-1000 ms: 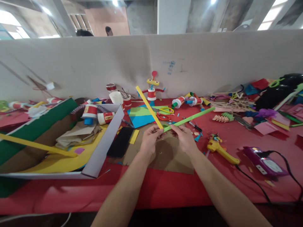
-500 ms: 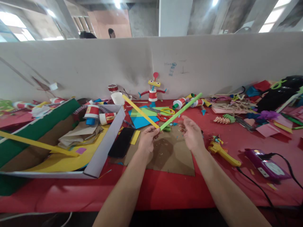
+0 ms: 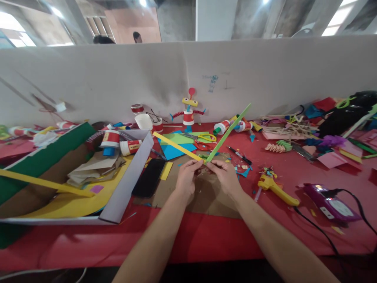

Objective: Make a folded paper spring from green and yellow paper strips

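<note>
A yellow paper strip (image 3: 178, 149) and a green paper strip (image 3: 229, 131) meet in a V at my fingertips. My left hand (image 3: 187, 177) pinches the joined ends from the left, near the yellow strip. From the right, my right hand (image 3: 224, 177) pinches the same corner by the green strip. Both hands are above a brown cardboard sheet (image 3: 206, 200). Just behind the fingers lies a small green folded paper spring (image 3: 203, 156). Farther back, yellow-handled scissors (image 3: 206, 136) rest on green and blue paper (image 3: 175, 151).
An open box (image 3: 126, 184) with paper and cup figures stands left, beside a black phone (image 3: 149, 177). At right are a yellow glue gun (image 3: 275, 188), a purple power unit (image 3: 331, 202) and a pen (image 3: 239, 155). A paper-cup robot (image 3: 189, 116) stands by the white partition (image 3: 118, 82).
My right hand has moved left and down to the joined strip ends and now pinches them. The green strip stands steeper, the yellow one lies flatter. The pen has come into sight.
</note>
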Available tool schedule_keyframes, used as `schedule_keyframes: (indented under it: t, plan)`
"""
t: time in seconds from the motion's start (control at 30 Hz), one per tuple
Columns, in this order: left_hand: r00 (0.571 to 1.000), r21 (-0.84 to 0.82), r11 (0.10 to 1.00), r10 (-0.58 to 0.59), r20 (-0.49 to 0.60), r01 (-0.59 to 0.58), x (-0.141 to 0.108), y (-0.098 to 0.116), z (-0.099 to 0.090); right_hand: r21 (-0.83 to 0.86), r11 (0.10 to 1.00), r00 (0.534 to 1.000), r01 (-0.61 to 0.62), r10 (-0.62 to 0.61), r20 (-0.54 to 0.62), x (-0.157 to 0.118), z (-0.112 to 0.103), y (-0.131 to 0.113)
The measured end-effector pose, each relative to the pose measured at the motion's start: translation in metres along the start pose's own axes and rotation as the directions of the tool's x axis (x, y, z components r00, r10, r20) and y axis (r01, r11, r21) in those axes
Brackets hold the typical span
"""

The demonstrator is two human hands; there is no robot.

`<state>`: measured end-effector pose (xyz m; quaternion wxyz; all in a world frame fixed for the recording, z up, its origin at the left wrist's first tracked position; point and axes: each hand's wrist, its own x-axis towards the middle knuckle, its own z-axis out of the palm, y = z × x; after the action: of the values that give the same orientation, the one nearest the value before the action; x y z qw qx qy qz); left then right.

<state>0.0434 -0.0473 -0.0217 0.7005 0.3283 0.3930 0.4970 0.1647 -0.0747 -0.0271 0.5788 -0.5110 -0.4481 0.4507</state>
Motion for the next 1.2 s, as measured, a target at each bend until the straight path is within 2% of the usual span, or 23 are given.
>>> schedule_keyframes:
  t: [0.13,0.4,0.53,0.6,0.8,0.93,1.1,1.2]
  plan:
    - [1.0,0.023,1.0,0.017,0.015,-0.017,-0.002,-0.001,0.001,0.031,0.999,0.999,-0.035,0.035,0.017,0.0,0.0,-0.003]
    - [0.997,0.122,0.99,0.067,0.033,-0.071,-0.005,-0.002,0.002,0.003,1.0,1.0,0.003,-0.003,0.01,-0.001,-0.002,-0.003]
    - [0.999,0.0,0.999,0.039,0.024,-0.039,0.002,-0.004,-0.001,0.117,0.992,0.999,-0.041,0.038,0.029,-0.001,0.001,-0.003]
    - [1.0,-0.058,0.998,0.018,0.018,-0.017,0.004,-0.005,-0.002,0.129,0.991,0.999,-0.02,0.015,0.043,0.0,0.001,-0.001]
    - [0.997,-0.147,0.986,-0.079,0.023,0.081,0.002,-0.002,0.0,-0.044,0.989,0.989,0.143,-0.144,-0.017,-0.002,0.004,0.006]
    - [0.992,-0.163,0.979,-0.113,0.05,0.12,0.001,-0.001,0.0,-0.105,0.982,0.986,0.155,-0.16,-0.04,-0.006,0.006,0.005]
    - [0.998,-0.149,0.987,-0.068,-0.006,0.066,0.002,-0.003,0.0,-0.112,0.977,0.983,0.182,-0.184,-0.012,-0.01,0.007,0.003]
    - [0.998,-0.148,0.987,-0.067,0.0,0.066,0.002,-0.003,0.002,-0.092,0.98,0.984,0.176,-0.177,-0.01,-0.011,0.007,0.001]
